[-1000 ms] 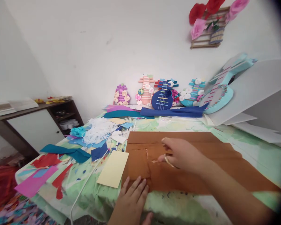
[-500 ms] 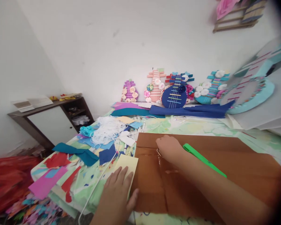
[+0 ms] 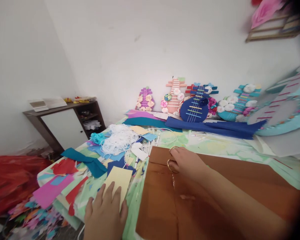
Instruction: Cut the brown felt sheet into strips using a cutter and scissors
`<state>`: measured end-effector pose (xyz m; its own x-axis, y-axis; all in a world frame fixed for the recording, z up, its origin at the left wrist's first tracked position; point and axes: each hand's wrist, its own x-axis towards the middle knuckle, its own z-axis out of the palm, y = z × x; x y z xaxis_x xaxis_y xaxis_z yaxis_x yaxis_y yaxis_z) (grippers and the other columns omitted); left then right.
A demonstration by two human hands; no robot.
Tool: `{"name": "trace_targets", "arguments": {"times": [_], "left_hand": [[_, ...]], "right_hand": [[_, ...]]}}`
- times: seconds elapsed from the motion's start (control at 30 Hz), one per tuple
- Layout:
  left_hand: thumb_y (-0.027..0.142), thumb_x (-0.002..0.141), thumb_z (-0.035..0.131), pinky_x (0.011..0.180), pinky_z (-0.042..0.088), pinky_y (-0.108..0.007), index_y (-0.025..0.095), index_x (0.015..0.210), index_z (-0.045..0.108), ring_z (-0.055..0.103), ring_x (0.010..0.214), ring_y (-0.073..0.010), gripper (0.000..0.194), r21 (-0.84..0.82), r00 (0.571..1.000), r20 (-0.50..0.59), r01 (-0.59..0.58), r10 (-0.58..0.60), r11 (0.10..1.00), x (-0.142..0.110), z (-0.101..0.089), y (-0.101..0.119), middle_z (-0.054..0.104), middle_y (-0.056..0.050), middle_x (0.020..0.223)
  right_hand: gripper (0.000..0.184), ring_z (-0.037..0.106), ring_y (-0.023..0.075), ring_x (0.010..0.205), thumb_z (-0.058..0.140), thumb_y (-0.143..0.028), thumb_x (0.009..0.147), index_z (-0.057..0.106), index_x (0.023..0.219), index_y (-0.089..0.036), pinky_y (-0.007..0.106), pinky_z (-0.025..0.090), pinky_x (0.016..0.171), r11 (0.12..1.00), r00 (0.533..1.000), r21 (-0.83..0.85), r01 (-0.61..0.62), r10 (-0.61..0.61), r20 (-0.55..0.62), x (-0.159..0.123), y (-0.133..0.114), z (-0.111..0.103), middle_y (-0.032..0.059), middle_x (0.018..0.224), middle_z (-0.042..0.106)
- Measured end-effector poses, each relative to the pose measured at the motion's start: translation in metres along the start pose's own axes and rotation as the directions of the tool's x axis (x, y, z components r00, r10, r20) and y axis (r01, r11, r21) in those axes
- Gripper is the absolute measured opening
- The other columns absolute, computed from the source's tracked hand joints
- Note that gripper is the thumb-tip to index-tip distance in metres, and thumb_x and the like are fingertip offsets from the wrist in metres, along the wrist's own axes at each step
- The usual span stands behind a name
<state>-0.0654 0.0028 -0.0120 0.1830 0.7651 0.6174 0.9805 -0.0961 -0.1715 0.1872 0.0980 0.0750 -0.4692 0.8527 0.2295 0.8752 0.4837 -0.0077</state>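
left hand (image 3: 105, 210): fingers apart, flat on one pale yellow card (image 3: 120, 176), hiding its near part. right hand (image 3: 187, 162): closed round two gold loops (image 3: 168, 164) (probably scissor handles; blades not made out), at the far left of one brown sheet (image 3: 157, 203). sheet lies on the worktop (image 3: 133, 204), partly under the forearm, cut off below. behind: at least five small lute-shaped crafts (image 3: 193, 110), red one mostly hidden; one large pale-blue craft (image 3: 287, 127), cut off at right.
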Motion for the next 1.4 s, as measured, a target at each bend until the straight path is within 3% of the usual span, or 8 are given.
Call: {"name": "trace_targets", "arguments": {"times": [0.2, 0.33, 0.43, 0.57, 0.8, 1.03, 1.2, 1.4], "left_hand": [[0.025, 0.072, 0.039, 0.083, 0.019, -0.061, 0.02, 0.094, 0.061, 0.035, 0.111, -0.0341, 0.031, 0.0, 0.975, 0.22, 0.018, -0.017, 1.0, 0.008, -0.012, 0.014, 0.054, -0.009, 0.11], [0.031, 0.075, 0.04, 0.081, 0.025, -0.06, 0.021, 0.097, 0.059, 0.035, 0.11, -0.035, 0.031, -0.046, 0.983, 0.18, -0.017, 0.025, 0.999, 0.015, -0.015, 0.01, 0.053, -0.008, 0.111], [0.039, 0.075, 0.044, 0.082, 0.036, -0.047, 0.019, 0.105, 0.056, 0.038, 0.109, -0.0316, 0.037, -0.158, 0.965, 0.053, -0.245, 0.256, 0.957, 0.019, -0.013, 0.018, 0.051, -0.01, 0.114], [0.051, 0.071, 0.049, 0.079, 0.042, -0.041, 0.015, 0.109, 0.054, 0.044, 0.105, -0.0323, 0.053, -0.296, 0.853, 0.041, -0.487, 0.52, 0.822, 0.026, -0.01, 0.051, 0.049, -0.013, 0.116], [0.056, 0.075, 0.041, 0.096, 0.018, -0.049, 0.012, 0.123, 0.039, 0.021, 0.119, -0.0314, 0.065, -0.498, 0.773, 0.477, -0.155, 0.419, 0.853, 0.042, -0.026, 0.087, 0.029, -0.012, 0.13], [0.057, 0.08, 0.031, 0.099, 0.006, -0.047, 0.016, 0.129, 0.026, 0.012, 0.123, -0.0248, 0.064, -0.521, 0.76, 0.481, -0.154, 0.437, 0.84, 0.036, -0.025, 0.087, 0.02, -0.008, 0.135], [0.058, 0.081, 0.023, 0.098, 0.0, -0.047, 0.011, 0.129, 0.024, 0.005, 0.124, -0.0257, 0.068, -0.493, 0.764, 0.451, -0.218, 0.462, 0.842, 0.033, -0.023, 0.091, 0.017, -0.011, 0.135], [0.062, 0.078, 0.023, 0.099, 0.004, -0.044, 0.005, 0.129, 0.023, 0.004, 0.123, -0.027, 0.077, -0.526, 0.767, 0.456, -0.178, 0.452, 0.832, 0.028, -0.023, 0.093, 0.017, -0.017, 0.134]], "right_hand": [[0.009, 0.047, 0.0147, 0.066, 0.044, -0.027, 0.075, 0.043, 0.072, -0.019, 0.023, 0.029, 0.053, 0.991, 0.993, 0.118, -0.058, 0.069, -0.091, -0.006, 0.002, -0.006, 0.0013, 0.069, 0.052], [0.008, 0.049, 0.0134, 0.07, 0.04, -0.014, 0.075, 0.046, 0.077, -0.018, 0.022, 0.032, 0.057, 0.978, 0.992, 0.205, 0.047, -0.022, -0.122, -0.017, 0.005, -0.002, 0.0021, 0.076, 0.054], [0.018, 0.049, 0.0154, 0.077, 0.042, -0.008, 0.07, 0.05, 0.083, -0.018, 0.023, 0.035, 0.062, 0.976, 0.984, 0.126, 0.177, -0.173, -0.046, -0.026, 0.005, 0.005, 0.0045, 0.086, 0.054], [0.038, 0.05, 0.0212, 0.083, 0.06, -0.021, 0.057, 0.052, 0.093, -0.016, 0.028, 0.038, 0.068, 0.971, 0.963, 0.088, 0.222, -0.232, 0.137, -0.033, 0.007, 0.011, 0.0084, 0.098, 0.054], [0.015, 0.056, 0.0208, 0.077, 0.059, -0.017, 0.059, 0.061, 0.074, -0.018, 0.028, 0.039, 0.065, 0.994, 0.922, 0.108, 0.014, -0.055, 0.384, -0.043, 0.014, -0.001, 0.0064, 0.082, 0.061], [0.01, 0.059, 0.0244, 0.065, 0.056, -0.011, 0.06, 0.063, 0.057, -0.016, 0.033, 0.041, 0.059, 0.986, 0.822, -0.102, -0.135, 0.169, 0.544, -0.056, 0.017, -0.012, 0.0097, 0.064, 0.063], [0.029, 0.053, 0.0236, 0.094, 0.038, -0.028, 0.078, 0.062, 0.091, -0.016, 0.033, 0.038, 0.079, 0.991, 0.968, 0.117, -0.066, 0.035, 0.247, -0.018, 0.0, 0.006, 0.0118, 0.098, 0.061], [0.07, 0.02, 0.0272, 0.123, 0.03, -0.057, 0.075, 0.028, 0.129, -0.013, 0.037, 0.02, 0.096, 0.978, 0.981, 0.176, -0.115, 0.084, 0.175, 0.04, -0.02, 0.058, 0.0134, 0.136, 0.024]]}}
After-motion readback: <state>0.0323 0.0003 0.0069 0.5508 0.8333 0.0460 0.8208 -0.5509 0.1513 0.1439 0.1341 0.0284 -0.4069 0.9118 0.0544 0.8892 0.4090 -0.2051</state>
